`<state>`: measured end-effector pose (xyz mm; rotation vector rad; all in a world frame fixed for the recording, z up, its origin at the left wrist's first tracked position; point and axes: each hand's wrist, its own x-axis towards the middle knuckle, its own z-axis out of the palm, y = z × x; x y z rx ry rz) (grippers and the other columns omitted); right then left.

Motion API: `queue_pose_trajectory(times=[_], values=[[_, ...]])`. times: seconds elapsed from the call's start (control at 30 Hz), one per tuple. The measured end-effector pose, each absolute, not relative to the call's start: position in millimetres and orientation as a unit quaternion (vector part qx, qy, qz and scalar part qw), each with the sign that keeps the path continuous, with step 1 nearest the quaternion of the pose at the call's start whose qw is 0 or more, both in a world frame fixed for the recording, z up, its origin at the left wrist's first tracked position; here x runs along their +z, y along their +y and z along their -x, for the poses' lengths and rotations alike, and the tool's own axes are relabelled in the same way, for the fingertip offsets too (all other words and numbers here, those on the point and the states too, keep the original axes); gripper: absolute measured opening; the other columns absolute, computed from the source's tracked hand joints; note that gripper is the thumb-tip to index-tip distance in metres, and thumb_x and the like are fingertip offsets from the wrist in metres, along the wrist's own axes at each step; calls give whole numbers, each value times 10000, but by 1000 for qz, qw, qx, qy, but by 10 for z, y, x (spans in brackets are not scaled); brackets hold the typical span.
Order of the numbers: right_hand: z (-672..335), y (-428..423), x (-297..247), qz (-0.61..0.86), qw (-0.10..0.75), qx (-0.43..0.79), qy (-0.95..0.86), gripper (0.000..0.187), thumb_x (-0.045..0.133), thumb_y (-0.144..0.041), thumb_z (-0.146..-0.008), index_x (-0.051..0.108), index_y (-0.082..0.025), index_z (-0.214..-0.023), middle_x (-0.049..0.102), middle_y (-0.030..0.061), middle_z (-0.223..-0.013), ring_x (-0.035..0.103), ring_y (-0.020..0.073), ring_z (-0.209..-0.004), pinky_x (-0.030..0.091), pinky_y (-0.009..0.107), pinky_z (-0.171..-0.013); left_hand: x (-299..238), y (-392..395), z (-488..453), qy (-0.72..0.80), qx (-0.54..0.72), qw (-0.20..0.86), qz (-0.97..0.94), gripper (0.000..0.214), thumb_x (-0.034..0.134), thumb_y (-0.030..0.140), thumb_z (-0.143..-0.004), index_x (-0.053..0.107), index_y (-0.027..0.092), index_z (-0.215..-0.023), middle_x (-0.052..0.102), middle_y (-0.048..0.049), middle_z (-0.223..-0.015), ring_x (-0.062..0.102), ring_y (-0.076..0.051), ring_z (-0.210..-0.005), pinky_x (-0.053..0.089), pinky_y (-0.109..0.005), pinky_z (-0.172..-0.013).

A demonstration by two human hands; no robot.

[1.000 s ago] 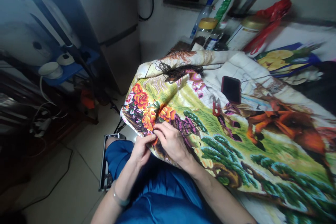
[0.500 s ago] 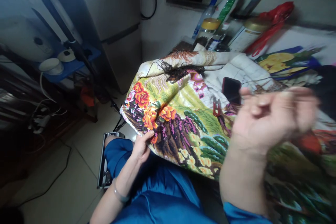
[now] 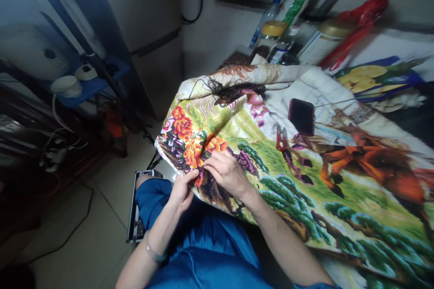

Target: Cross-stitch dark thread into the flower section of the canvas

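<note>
A large cross-stitch cloth (image 3: 298,180) with orange flowers, green foliage and a brown horse spreads across the table and hangs toward my lap. At its near left edge my left hand (image 3: 183,189) grips the fabric, thumb on top and fingers beneath. Close beside that thumb, my right hand (image 3: 225,171) is closed in a pinch over the orange flowers. What its fingertips hold is too small to make out. A tangle of dark thread (image 3: 228,92) lies on the upper part of the cloth. Red-handled thread snips (image 3: 281,141) rest right of the middle.
A dark phone (image 3: 301,117) lies on the cloth. Behind it stand a jar with a yellow lid (image 3: 273,29), bottles and a large can (image 3: 325,43), beside a red plastic bag (image 3: 362,20). A metal-edged case (image 3: 132,221) stands by my leg; a cable crosses the floor.
My right hand has come down and left from its raised position at the right to the flowers beside my left hand. The left hand keeps its grip on the cloth.
</note>
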<state>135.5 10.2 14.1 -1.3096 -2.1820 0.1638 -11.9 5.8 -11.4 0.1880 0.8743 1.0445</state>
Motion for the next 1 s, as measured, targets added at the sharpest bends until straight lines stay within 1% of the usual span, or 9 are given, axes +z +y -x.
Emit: queue_pose_trajectory(times=[0.23, 0.33, 0.4, 0.47, 0.6, 0.67, 0.77, 0.87, 1.0], values=[[-1798, 122, 491, 646, 436, -105, -618, 223, 509, -201, -897, 591, -199, -689, 579, 17, -632, 507, 144, -554, 393, 275, -565, -136, 61, 113, 404, 475, 778, -76, 553, 825, 126, -512, 677, 164, -1044, 766, -72, -912, 707, -273, -920, 499, -419, -959], [-1982, 96, 572, 673, 458, -136, -565, 206, 531, -235, -863, 570, -206, -662, 556, 9, -600, 492, 140, -521, 387, 274, -541, -137, 62, 105, 399, 475, 781, -71, 571, 824, 124, -514, 669, 153, -1063, 765, -80, -921, 701, -280, -948, 495, -419, -967], [-2037, 77, 563, 688, 442, -88, -569, 174, 533, -264, -847, 582, -202, -692, 562, 8, -592, 513, 145, -526, 393, 270, -538, -137, 63, 97, 399, 477, 781, -65, 581, 823, 116, -508, 667, 150, -1066, 765, -81, -924, 701, -280, -950, 496, -416, -967], [-2018, 52, 523, 701, 413, -1, -582, 140, 512, -272, -837, 620, -185, -825, 560, -6, -572, 521, 148, -507, 387, 262, -511, -138, 63, 90, 400, 480, 779, -60, 586, 822, 108, -505, 665, 152, -1067, 766, -79, -922, 704, -277, -939, 498, -416, -965], [-1746, -39, 394, 677, 388, 196, -594, 379, 434, -223, -852, 535, -134, -1206, 552, -47, -532, 523, 140, -454, 405, 243, -492, -133, 63, 84, 397, 478, 781, -58, 551, 828, 119, -510, 671, 150, -1037, 767, -77, -920, 711, -268, -901, 505, -423, -956], [-1554, -94, 316, 638, 389, 300, -593, 324, 455, -234, -855, 570, -143, -1144, 598, -34, -558, 549, 128, -453, 443, 234, -513, -129, 66, 82, 396, 476, 783, -57, 510, 829, 126, -515, 676, 140, -1001, 766, -84, -918, 711, -271, -900, 509, -425, -950], [-1332, -153, 210, 606, 383, 376, -587, 177, 502, -268, -846, 647, -165, -857, 637, -2, -581, 545, 110, -417, 439, 216, -472, -127, 73, 81, 398, 470, 786, -55, 451, 820, 126, -524, 681, 125, -954, 763, -94, -893, 706, -286, -924, 515, -427, -941], [-1248, -166, 156, 611, 379, 349, -601, 202, 518, -262, -842, 678, -175, -756, 627, 0, -541, 525, 106, -397, 403, 207, -432, -126, 79, 78, 397, 468, 787, -58, 405, 812, 126, -529, 686, 129, -914, 762, -91, -874, 708, -287, -915, 525, -423, -923], [-1248, -150, 147, 612, 365, 316, -626, 198, 544, -228, -832, 730, -190, -777, 613, -12, -495, 541, 116, -407, 402, 207, -445, -123, 82, 75, 392, 467, 790, -59, 363, 812, 130, -527, 691, 136, -869, 763, -86, -868, 712, -276, -888, 535, -409, -907]])
